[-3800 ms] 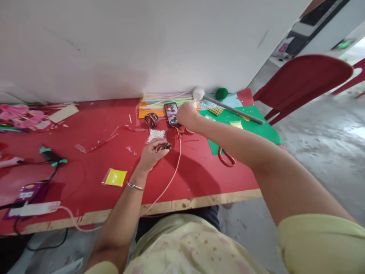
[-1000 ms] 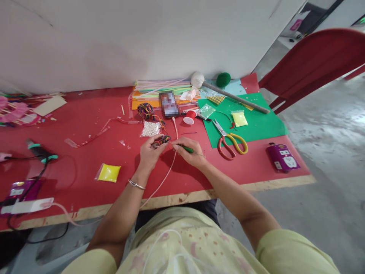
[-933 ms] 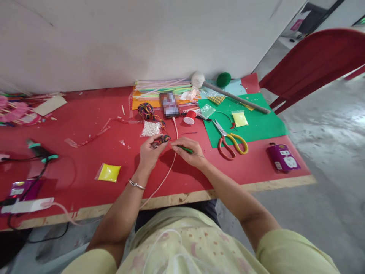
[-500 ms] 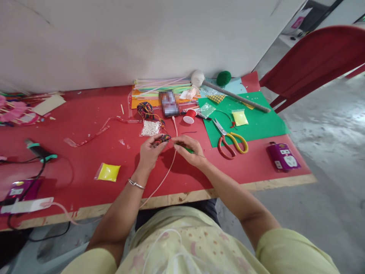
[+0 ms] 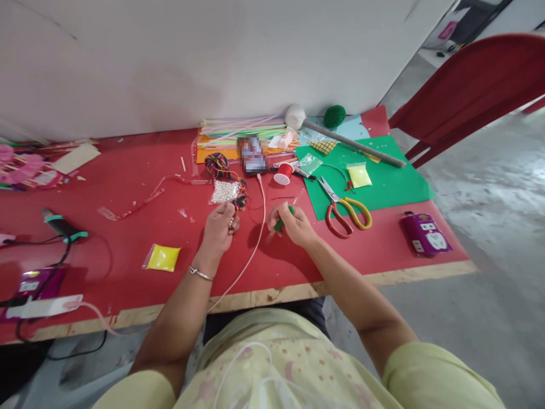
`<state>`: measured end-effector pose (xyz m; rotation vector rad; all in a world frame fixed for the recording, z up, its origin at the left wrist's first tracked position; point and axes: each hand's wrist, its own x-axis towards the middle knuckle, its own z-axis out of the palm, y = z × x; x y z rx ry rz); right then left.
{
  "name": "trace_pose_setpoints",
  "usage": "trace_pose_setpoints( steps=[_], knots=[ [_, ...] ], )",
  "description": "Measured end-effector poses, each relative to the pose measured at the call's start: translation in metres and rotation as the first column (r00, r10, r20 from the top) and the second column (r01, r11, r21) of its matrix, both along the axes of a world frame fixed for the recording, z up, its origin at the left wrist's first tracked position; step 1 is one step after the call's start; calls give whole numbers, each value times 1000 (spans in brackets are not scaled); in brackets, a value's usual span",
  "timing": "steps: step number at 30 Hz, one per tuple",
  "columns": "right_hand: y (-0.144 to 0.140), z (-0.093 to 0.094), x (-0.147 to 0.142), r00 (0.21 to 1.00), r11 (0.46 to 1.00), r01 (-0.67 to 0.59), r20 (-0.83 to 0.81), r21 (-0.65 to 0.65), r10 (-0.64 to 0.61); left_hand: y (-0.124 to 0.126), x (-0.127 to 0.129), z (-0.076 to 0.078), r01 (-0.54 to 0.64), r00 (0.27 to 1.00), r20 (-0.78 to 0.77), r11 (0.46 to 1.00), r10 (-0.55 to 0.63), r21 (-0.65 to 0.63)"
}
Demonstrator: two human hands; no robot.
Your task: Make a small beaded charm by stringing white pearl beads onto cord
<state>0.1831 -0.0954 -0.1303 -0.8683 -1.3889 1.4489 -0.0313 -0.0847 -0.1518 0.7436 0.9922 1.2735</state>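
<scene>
My left hand [image 5: 220, 228] is closed, its fingers pinched at the lower edge of a small multicoloured yarn bundle [image 5: 240, 202]. My right hand [image 5: 296, 226] is wrapped round a slim tool with a green handle [image 5: 279, 225]; its tip is too blurred to make out. The hands are apart, with a pink charging cable [image 5: 258, 232] crossing the table between them. Just beyond my left hand lie a bag of white beads [image 5: 225, 192] and a larger multicoloured yarn skein [image 5: 217, 165]. A reel of red thread [image 5: 283, 174] is farther back.
Scissors [image 5: 343, 208] lie partly on green paper [image 5: 392, 190], right of my right hand. A phone [image 5: 252, 154] stands at the back. A grey rod [image 5: 357, 145], a yellow packet [image 5: 164, 258], a purple power socket [image 5: 426, 233] and a glue gun [image 5: 63, 226] are also on the red table [image 5: 119, 187].
My hands have moved apart: the left slightly back toward me with the yarn bundle at its fingertips, the right away from the bundle, turning the green-handled tool more upright.
</scene>
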Motion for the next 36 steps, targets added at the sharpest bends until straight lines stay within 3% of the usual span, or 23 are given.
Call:
trace_pose_setpoints(
  steps=[5,10,13,17,20,26,30,36],
  knots=[
    [-4,5,-2,987,989,-126,90,-80,134,0,1,2,12,1000,7,1000,-12,-5],
    [-6,4,-8,993,993,-94,58,-77,99,-1,2,0,21,1000,-6,1000,-21,-16],
    [-7,4,-5,992,985,-120,-57,-123,114,-1,1,-2,34,999,-27,999,-35,-40],
    [-5,1,0,913,935,-296,-347,-193,217,-1,1,-2,58,997,-48,998,-59,-33],
    [-3,-3,-2,923,966,-194,-365,-169,122,-2,2,-2,79,994,-77,996,-81,-30],
    [-9,-5,-13,976,994,64,-201,-89,-81,-4,5,-1,87,987,-134,996,-91,-32],
    [-11,-3,-15,987,997,79,-137,-23,-81,-5,6,0,85,988,-129,996,-88,-30],
    [-10,0,-17,992,997,77,-100,-25,-79,-5,8,3,78,984,-155,996,-82,-34]
  ],
)
